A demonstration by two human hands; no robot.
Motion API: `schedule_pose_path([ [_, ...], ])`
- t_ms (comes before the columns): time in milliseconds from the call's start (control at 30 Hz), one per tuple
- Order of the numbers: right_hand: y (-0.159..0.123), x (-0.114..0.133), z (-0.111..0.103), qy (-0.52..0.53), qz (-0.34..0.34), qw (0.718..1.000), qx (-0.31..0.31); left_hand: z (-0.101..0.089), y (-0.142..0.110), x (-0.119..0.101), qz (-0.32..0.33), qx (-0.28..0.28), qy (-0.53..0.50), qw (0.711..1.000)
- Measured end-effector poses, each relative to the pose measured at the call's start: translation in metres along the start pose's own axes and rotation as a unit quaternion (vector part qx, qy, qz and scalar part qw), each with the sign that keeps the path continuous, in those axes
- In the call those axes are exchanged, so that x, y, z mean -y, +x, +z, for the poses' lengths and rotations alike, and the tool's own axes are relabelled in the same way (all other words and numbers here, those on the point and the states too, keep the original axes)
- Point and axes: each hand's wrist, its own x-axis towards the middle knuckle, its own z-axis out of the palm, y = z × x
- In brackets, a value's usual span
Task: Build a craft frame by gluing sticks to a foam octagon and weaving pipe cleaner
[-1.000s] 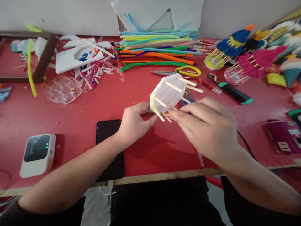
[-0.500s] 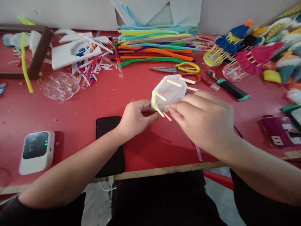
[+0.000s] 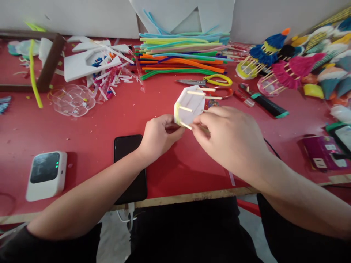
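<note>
A white many-sided foam board point(image 3: 189, 106) is held tilted above the red table, with several short wooden sticks standing out of its face. Yellow pipe cleaner point(image 3: 177, 111) runs along its left edge. My left hand point(image 3: 161, 137) grips the board's lower left edge between thumb and fingers. At the lower right, my right hand point(image 3: 229, 133) is closed, thumb and forefinger pinched by the pipe cleaner and a stick near the edge. Its fingers hide that part of the board, so exactly what they pinch is hard to see.
Pipe cleaners point(image 3: 183, 54) lie in a colourful stack at the back. Yellow-handled scissors point(image 3: 218, 79) and a black cutter point(image 3: 270, 105) lie behind my hands. A phone point(image 3: 131, 182) sits under my left forearm, beside a white device point(image 3: 47, 175). Blue and pink stick models point(image 3: 294, 71) stand at back right.
The board has turned slightly, so its sticks point more to the right. My right hand has shifted a little left and down along the board's lower edge. My left hand keeps its grip.
</note>
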Motion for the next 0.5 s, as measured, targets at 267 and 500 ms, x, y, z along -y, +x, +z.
schedule_pose_path([
  [267, -0.012, 0.006, -0.005, 0.0, -0.013, 1.0, 0.017, 0.0, 0.001, 0.002, -0.003, -0.046, -0.003, 0.999],
  [500, -0.013, 0.009, 0.0, -0.016, 0.025, 0.999, -0.021, -0.002, 0.002, 0.001, -0.003, -0.064, -0.018, 0.998],
])
